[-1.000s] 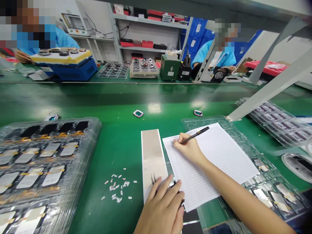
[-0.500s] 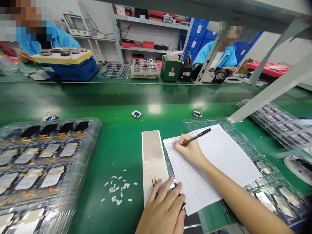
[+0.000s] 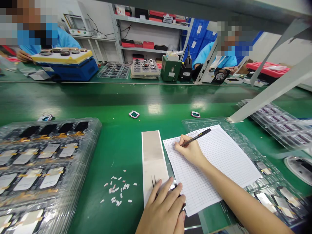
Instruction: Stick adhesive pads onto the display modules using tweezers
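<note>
My right hand (image 3: 191,151) pinches a black pen (image 3: 197,137), its tip at the upper left of a printed grid sheet (image 3: 219,162). My left hand (image 3: 163,208) lies palm down with fingers spread, over the lower end of a pale strip (image 3: 153,149) and the sheet's near left edge. From beneath its fingers poke the two thin tips of tweezers (image 3: 153,181); the rest of them is hidden. Dark parts also show between and beside these fingers, too covered to name. Small white pieces (image 3: 117,188) lie scattered on the green table (image 3: 109,156) to the left.
At left stands a stack of clear trays (image 3: 83,156) with small screens. Another clear tray (image 3: 253,159) lies partly under the sheet. A white post (image 3: 268,87) slants down at right. Small frames (image 3: 134,114) rest beyond the strip. Two people in blue sit across.
The small frames beyond the strip have shifted slightly left. Both my hands and the pen stay nearly where they were.
</note>
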Demonstrator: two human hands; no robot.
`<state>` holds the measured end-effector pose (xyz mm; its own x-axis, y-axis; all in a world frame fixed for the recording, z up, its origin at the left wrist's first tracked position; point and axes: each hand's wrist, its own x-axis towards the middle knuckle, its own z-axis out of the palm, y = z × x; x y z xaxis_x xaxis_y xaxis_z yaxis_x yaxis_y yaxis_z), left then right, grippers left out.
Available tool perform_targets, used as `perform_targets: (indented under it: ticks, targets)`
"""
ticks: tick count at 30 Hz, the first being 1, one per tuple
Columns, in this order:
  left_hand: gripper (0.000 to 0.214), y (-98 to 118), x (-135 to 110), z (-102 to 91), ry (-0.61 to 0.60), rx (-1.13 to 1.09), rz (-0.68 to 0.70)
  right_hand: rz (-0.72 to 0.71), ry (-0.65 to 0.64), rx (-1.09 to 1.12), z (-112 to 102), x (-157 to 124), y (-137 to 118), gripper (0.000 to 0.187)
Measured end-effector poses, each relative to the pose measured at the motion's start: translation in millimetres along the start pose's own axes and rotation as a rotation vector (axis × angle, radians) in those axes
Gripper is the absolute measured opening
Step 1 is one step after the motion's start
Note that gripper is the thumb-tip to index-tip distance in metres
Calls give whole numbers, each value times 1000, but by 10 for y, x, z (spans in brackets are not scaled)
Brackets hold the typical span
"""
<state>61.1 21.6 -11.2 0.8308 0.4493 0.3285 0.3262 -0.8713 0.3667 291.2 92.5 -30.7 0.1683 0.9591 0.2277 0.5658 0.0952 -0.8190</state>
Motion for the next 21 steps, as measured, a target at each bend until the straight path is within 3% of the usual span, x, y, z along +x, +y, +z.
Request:
perform_targets:
  ticks: [10, 16, 21]
  targets:
    - [22, -15, -13, 22, 6, 10, 7, -22, 6, -18, 13, 3, 12, 33]
    - [26, -27, -48, 40, -62, 28, 5, -28, -10, -26, 8, 0, 22, 32]
    - [23, -26, -40, 27, -34, 35, 14, -30, -16, -38, 2, -2, 22, 32]
